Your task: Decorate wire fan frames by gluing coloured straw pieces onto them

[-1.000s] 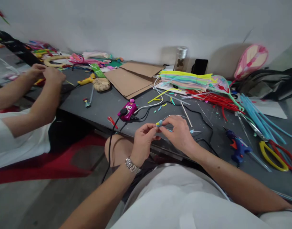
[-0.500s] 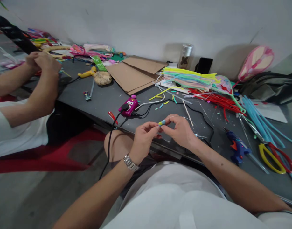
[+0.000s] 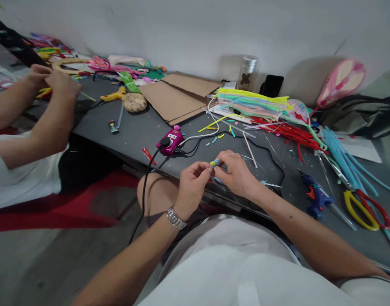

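Observation:
My left hand [image 3: 191, 187], with a metal watch on its wrist, pinches a small blue and yellow fuzzy piece [image 3: 214, 162] at the near edge of the dark table [image 3: 137, 131]. My right hand [image 3: 238, 174] is closed on the same piece from the other side. A thin silvery wire [image 3: 242, 156] curves away from my right fingers over the table. Both hands hover just above the table edge, over my lap.
A purple power strip [image 3: 170, 140] with a black cable lies left of my hands. A blue glue gun [image 3: 316, 196] and yellow and red scissors [image 3: 367, 204] lie to the right. Stacked coloured pipe cleaners [image 3: 252, 102], cardboard [image 3: 176, 95] and a jar [image 3: 247, 73] sit behind. Another person's hands [image 3: 53, 80] work at the far left.
My hands have kept their pinch on the fuzzy piece and shifted only slightly. The view has tilted a little. The other person's hands moved slightly away along the table.

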`<state>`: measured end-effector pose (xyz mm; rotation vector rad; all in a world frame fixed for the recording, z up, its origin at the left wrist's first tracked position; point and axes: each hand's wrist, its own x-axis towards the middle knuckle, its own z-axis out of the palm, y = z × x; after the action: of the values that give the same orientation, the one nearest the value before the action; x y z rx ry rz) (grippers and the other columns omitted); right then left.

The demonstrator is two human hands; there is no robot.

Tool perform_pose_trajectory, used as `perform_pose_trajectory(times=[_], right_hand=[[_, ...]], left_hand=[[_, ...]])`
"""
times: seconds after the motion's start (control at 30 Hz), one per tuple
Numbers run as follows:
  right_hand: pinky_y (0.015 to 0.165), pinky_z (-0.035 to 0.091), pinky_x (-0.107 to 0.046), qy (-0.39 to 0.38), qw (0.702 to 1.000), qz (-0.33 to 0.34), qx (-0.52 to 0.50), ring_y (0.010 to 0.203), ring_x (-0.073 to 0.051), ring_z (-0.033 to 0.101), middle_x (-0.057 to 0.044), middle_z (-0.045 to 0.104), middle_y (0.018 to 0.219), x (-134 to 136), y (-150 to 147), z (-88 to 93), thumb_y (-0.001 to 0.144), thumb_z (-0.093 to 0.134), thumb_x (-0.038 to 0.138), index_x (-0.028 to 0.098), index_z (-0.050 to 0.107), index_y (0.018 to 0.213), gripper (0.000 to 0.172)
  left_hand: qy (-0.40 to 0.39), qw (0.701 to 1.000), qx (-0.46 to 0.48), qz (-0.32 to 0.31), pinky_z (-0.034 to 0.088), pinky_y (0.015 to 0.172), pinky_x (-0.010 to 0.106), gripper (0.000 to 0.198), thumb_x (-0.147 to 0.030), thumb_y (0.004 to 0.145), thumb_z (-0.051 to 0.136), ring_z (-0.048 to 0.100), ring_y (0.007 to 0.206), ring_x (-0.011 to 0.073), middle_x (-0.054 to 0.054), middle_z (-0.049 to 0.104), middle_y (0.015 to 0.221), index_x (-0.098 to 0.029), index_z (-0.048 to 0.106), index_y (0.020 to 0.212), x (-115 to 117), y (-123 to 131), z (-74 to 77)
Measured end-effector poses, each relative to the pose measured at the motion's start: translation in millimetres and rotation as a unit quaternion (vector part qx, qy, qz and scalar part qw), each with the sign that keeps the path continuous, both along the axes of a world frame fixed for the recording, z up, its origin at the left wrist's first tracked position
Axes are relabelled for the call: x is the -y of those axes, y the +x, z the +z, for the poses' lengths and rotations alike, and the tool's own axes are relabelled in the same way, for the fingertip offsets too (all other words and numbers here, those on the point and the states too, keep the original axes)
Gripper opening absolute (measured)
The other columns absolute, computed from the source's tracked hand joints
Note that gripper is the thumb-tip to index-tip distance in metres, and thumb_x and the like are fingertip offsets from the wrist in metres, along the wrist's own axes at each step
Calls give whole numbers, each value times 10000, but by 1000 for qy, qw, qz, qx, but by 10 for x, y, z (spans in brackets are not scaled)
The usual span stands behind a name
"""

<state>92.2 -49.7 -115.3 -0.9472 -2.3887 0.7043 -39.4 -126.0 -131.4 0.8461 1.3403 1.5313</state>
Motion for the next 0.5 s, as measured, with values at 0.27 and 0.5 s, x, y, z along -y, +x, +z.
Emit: perform_pose_trajectory(times=[0.27,0.5], right_hand=[[801,429,-348,27,999,-9,34,873,-227,598,-52,669,846,-178,16,-78,904,581,208,205,578,817,87],[906,455,-417,178,983,-49,16,1058,-300,621,-153,726,1120,-176,427,-146,932,624,216,161,667,1138,218]], left_hand=[[2,999,51,15,467,564,216,222,-353,714,758,580,650,118,3,640,712,-160,651,741,-204,10,-192],[-16,990,138,31,490,558,218,285,-350,647,794,617,683,131,-2,626,699,-165,622,781,-325,20,-243]])
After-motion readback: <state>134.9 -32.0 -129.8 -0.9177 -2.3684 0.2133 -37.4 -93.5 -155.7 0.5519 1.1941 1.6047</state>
